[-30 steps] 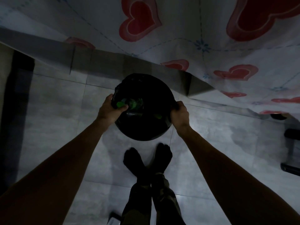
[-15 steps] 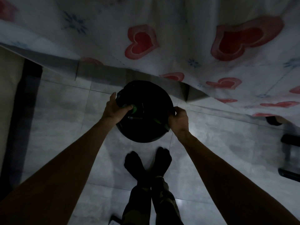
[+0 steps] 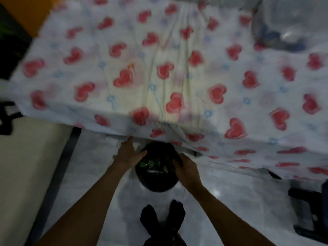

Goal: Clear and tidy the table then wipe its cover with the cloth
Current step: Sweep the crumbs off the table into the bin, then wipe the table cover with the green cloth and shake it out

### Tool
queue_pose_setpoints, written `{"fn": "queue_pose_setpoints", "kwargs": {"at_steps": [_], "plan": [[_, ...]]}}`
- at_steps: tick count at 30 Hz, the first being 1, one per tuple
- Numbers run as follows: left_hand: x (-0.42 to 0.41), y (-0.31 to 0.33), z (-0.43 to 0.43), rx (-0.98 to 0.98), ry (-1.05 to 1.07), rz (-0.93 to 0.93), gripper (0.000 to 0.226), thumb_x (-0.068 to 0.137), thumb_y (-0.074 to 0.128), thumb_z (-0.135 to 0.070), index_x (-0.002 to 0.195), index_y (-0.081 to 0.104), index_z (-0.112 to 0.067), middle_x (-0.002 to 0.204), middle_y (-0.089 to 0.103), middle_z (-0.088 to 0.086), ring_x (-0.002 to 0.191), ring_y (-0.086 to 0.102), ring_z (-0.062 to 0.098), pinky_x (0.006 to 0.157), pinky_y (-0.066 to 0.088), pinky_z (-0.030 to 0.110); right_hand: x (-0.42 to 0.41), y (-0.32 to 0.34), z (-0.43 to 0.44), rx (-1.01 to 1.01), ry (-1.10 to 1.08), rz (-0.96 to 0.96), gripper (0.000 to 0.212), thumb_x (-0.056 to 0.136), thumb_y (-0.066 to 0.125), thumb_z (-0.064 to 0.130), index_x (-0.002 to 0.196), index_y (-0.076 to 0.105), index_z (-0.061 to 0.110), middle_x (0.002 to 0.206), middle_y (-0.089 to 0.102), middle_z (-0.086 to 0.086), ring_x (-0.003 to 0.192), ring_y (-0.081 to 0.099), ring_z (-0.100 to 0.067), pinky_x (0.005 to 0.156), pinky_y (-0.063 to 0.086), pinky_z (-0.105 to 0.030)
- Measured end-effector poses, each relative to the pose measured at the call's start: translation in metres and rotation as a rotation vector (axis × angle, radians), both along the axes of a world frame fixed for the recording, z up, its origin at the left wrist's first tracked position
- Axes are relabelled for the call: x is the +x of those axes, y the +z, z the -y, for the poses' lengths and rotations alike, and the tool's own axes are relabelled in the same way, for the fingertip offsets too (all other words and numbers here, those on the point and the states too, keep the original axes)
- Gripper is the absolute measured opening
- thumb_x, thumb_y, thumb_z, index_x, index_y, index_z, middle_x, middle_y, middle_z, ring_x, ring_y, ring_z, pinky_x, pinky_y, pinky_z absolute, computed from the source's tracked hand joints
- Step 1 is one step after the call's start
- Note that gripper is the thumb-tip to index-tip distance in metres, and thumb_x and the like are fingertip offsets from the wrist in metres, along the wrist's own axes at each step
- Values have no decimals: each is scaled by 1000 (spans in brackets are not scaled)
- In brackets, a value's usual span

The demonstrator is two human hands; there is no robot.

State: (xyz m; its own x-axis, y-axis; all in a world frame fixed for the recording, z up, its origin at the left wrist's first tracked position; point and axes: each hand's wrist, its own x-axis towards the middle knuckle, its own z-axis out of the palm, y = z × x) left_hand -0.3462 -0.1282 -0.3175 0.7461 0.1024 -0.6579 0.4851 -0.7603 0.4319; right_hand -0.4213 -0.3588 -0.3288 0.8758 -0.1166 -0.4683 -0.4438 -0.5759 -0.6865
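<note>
Nearest the camera, two feet in dark socks (image 3: pixel 162 216) stand crossed on the pale glossy floor tiles (image 3: pixel 99 174). Both bare forearms reach forward from the bottom corners toward a round bin lined with a black bag (image 3: pixel 157 167), which sits on the floor just ahead of the feet, its far edge tucked under the hanging hem of the table cover.

The left hand (image 3: pixel 126 153) lies against the bin's left rim with its thumb hooked over the bag's edge and the fingers spread up toward the cover's hem; its grip on the bag looks loose and partly open. The right hand (image 3: pixel 186 167) is closed around the right rim, its grip pinching the black plastic. The bin sits between the two hands, and green scraps (image 3: pixel 147 163) show inside the bag near the left thumb.

Beyond the hands, the tabletop fills most of the view under a white table cover (image 3: pixel 177 77) printed with red hearts and small blue flowers; long creases run along its middle, and its near edge droops over the bin. The picture is blurred there. At the far right corner of the tabletop rests a clear crumpled plastic bag (image 3: pixel 287 25). A cream panel (image 3: pixel 26 166) borders the floor at left, and a dark object (image 3: pixel 308 215) that cannot be made out stands on the floor at right.
</note>
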Motion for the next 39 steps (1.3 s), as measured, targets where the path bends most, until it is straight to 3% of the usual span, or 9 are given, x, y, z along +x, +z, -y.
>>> {"fn": "queue_pose_setpoints", "kwargs": {"at_steps": [5,8,11,13,17,24,32,35,39], "plan": [[-16,105,-10,300,-149,26,101,86,54,-70,160,2,-25,167,9,12,152,15,32,118,16,57,-13,88,-5,-20,22,118,19,100,55,18,114,65,11,107,69,-3,98,66,-19,80,45,-21],[-20,148,-20,407,-213,215,98,83,58,-71,157,21,-17,158,29,16,143,35,37,109,31,62,-15,136,-9,-32,35,174,22,102,54,21,119,65,15,106,65,4,97,63,-11,85,48,-20],[-13,191,-26,420,-241,381,79,78,61,-68,135,48,-14,131,53,15,119,57,38,94,50,55,-8,183,-15,-49,50,233,23,103,52,25,121,62,15,107,66,0,94,59,-10,81,44,-15],[-5,223,-25,416,-258,400,70,82,57,-69,129,48,-18,126,52,11,119,54,35,96,46,51,3,212,-19,-39,47,277,16,102,53,24,113,63,16,97,65,1,88,61,-13,69,39,-7],[15,252,-27,426,-261,486,79,86,48,-74,141,43,-18,141,48,13,129,47,36,102,38,54,31,257,-19,-56,8,354,9,102,54,28,101,59,20,90,63,4,83,60,-14,62,37,-11],[46,235,-35,423,-281,589,84,86,44,-77,146,39,-20,149,41,12,134,42,34,108,37,52,64,289,-8,-30,-109,484,16,101,55,29,107,62,16,92,64,4,81,59,-11,71,49,-29],[86,175,-66,502,-322,579,75,81,43,-79,128,46,-20,130,53,10,118,52,30,89,51,50,107,283,6,7,-95,450,9,101,55,31,106,58,24,89,59,17,81,59,-1,62,43,-13],[100,160,-78,570,-372,606,78,78,39,-85,124,46,-23,122,52,5,110,52,28,83,51,49,133,282,1,-27,-16,561,8,102,54,28,102,59,21,86,60,14,81,59,4,63,44,-10],[107,142,-88,576,-381,585,90,73,39,-92,134,44,-26,137,46,6,124,45,29,89,46,54,160,269,-33,-67,139,584,13,102,54,27,103,63,18,90,64,8,78,60,-1,72,47,-14]]}}
